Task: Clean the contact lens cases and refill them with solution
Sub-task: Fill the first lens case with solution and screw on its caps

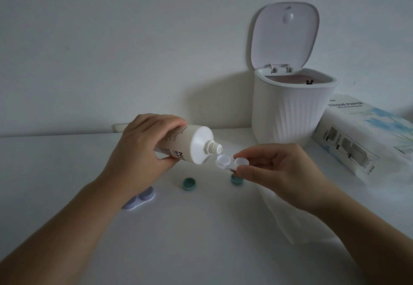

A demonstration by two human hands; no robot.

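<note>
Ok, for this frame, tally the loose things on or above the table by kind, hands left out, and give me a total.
Contact lens cases: 2, white case held, lilac case on table
Teal caps: 2, left cap, right cap
Solution bottle: 1
Lidded bin: 1
Tissue paper pack: 1
Loose tissue sheet: 1
Total: 8
</note>
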